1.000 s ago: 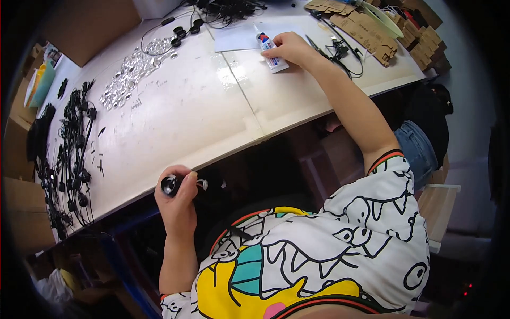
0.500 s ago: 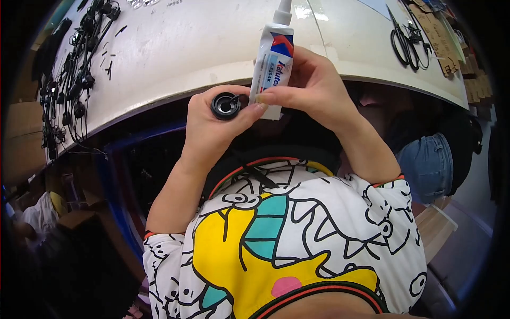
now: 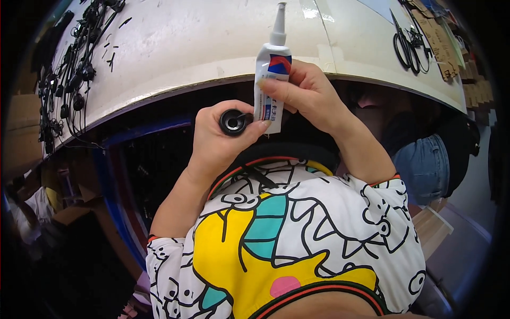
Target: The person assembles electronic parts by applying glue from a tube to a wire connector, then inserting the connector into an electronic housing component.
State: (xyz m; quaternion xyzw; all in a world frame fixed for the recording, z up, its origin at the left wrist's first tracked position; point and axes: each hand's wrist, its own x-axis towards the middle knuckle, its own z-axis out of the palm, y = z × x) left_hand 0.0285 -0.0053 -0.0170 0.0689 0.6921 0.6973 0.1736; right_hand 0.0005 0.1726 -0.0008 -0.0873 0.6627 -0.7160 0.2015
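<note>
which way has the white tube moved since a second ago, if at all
Yes, toward the shirt: the white tube was wholly over the table; now its lower part shows on the shirt's side of the near edge.

The bare stretch of the white table (image 3: 191,45) at upper centre allows passage between the black cables (image 3: 85,73) at upper left and the scissors (image 3: 398,29) at upper right. Above frame centre, the tube (image 3: 276,66), upright in the right hand (image 3: 313,98), obstructs; the left hand (image 3: 212,141) blocks its lower left.
</note>
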